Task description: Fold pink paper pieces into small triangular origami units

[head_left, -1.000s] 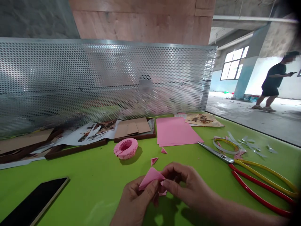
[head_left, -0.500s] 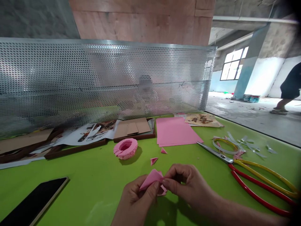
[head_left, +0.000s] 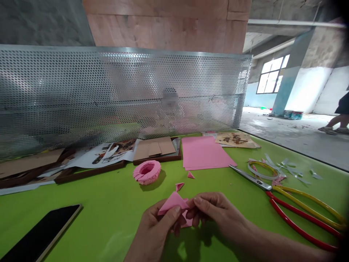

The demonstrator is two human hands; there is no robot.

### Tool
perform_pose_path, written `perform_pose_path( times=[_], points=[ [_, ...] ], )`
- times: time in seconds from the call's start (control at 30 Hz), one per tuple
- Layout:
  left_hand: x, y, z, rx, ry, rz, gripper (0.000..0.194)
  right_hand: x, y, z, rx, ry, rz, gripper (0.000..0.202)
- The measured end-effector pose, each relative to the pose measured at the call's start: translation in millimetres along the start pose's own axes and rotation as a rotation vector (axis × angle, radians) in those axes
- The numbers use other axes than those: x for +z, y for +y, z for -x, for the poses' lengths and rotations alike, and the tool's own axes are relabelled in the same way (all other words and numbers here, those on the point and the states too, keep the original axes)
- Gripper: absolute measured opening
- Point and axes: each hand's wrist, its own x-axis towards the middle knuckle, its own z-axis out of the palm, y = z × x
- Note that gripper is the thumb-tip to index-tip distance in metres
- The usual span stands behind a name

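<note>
A folded piece of pink paper (head_left: pixel 173 203) is pinched in my left hand (head_left: pixel 159 222), its thumb lying across the front and its peak pointing up. My right hand (head_left: pixel 215 211) has its thumb and fingertips closed on the right corner of that same paper. More pink paper (head_left: pixel 188 219) shows below and behind the fingers, partly hidden. Just beyond my hands lie two small pink folded triangles (head_left: pixel 179 186). Farther back sits a pink pleated paper ring (head_left: pixel 147 171).
Pink sheets (head_left: pixel 207 154) lie stacked at the back. Scissors (head_left: pixel 261 183) with red and yellow handles, a tape roll (head_left: pixel 263 170) and clear tape scraps are on the right. A phone (head_left: pixel 43 231) lies left. Perforated metal panel (head_left: pixel 122 91) stands behind. A person's legs (head_left: pixel 336 122) show far right.
The folded paper has turned, so its peak stands more upright and its front face is broader. My right fingers have shifted at its corner. The person at far right has moved toward the picture's edge.
</note>
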Motion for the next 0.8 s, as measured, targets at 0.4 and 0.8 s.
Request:
perform_pose_path(
  times=[0.4,0.8],
  points=[
    [-3.4,-4.5,-1.8,0.050,-0.129,-0.267,0.021,0.0,-0.3,3.1,-0.150,0.087,0.350,0.016],
    [-0.4,-5.1,-2.1,0.060,-0.140,-0.029,0.010,4.7,-5.7,6.7,-0.181,0.096,0.482,0.022]
  ],
)
